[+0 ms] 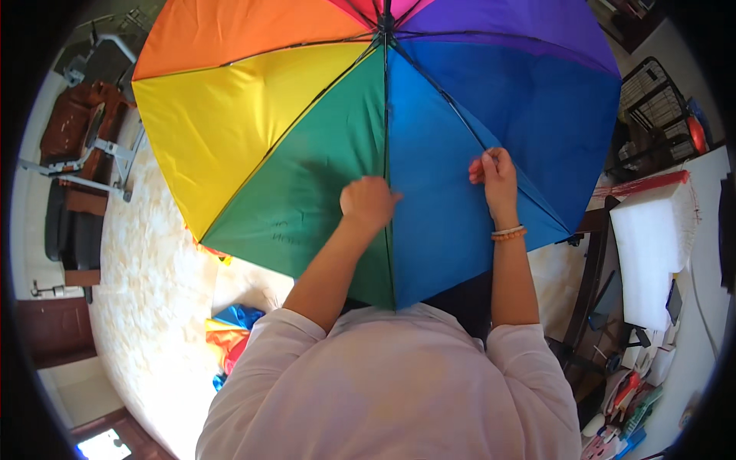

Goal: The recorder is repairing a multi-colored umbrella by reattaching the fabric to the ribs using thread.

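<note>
A large open umbrella (pixel 322 138) with rainbow-coloured panels spreads before me, its inner side with thin dark ribs facing me. The dark hub (pixel 386 23) sits at the top of the view. My right hand (pixel 498 184), with beads and a band at the wrist, is closed at a rib between the light blue and dark blue panels, thumb and forefinger pinched there. My left hand (pixel 369 203) is curled over the green panel, its thumb pointing right at the middle rib; whatever its fingers may hold is hidden.
Folded colourful cloth (pixel 230 337) lies on the pale floor (pixel 146 307) at lower left. Exercise equipment (pixel 92 165) and a brown leather seat (pixel 73 123) stand at the left. On the right are a wire cage (pixel 652 100), a white foam-like block (pixel 652 245) and a cluttered desk (pixel 590 299).
</note>
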Tool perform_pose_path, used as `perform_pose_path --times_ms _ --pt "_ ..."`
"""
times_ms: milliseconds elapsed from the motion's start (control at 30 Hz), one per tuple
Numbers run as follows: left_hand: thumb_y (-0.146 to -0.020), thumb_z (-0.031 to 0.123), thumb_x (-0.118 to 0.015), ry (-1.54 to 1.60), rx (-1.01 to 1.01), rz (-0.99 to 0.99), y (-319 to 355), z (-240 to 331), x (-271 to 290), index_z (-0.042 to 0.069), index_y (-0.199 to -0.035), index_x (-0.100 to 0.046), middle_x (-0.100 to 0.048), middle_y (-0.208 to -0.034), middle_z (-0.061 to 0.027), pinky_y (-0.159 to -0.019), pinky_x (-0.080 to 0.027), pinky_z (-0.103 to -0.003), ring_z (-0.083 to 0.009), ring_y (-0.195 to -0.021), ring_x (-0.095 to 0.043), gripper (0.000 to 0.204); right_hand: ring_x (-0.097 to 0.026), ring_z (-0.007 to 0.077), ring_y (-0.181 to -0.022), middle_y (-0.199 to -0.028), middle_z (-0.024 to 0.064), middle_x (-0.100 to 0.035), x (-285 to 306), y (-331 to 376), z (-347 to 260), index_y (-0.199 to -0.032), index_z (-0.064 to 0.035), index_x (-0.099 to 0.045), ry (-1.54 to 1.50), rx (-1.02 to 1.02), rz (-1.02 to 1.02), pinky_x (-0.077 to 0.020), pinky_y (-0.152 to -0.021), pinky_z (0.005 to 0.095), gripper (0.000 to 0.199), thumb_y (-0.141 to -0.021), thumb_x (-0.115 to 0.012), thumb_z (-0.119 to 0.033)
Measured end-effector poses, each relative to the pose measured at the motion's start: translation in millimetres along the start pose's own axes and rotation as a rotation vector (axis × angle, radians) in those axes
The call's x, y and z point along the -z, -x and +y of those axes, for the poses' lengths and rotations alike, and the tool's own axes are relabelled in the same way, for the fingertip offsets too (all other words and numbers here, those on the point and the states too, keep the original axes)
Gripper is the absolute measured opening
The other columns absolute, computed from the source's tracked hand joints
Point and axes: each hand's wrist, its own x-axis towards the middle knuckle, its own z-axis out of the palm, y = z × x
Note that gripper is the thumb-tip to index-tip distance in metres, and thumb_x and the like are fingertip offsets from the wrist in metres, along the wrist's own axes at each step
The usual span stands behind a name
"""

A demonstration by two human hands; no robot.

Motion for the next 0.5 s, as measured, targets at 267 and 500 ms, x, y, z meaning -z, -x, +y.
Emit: perform_pose_path --times_ms 267,500 --pt "-0.082 0.015 -0.058 0.259 0.037 0.385 3 8 -68 0.0 -0.085 -0.054 -0.06 -0.076 -0.0161 -0.055 -0.051 -0.043 -0.0355 -0.06 -0.062 0.015 -0.057 0.0154 -0.064 -0.078 0.0066 -0.062 -23 13 10 -0.086 -0.0005 -0.057 0.567 0.476 0.068 -0.0462 -0.062 0.0274 0.005 -0.086 -0.055 -0.004" --pt "-0.081 0.011 -0.062 1.12 0.151 0.22 3 -2 -71 -0.002 -0.097 -0.06 -0.065 -0.076 -0.0121 -0.049 -0.044 -0.028 -0.0174 -0.054 -0.052 0.021 -0.057 0.022 -0.064 -0.077 0.006 -0.061 -51 25 18 -0.084 -0.0046 -0.062 0.91 0.427 -0.126 -0.0463 -0.062 0.0331 0.004 -0.081 -0.061 -0.007"
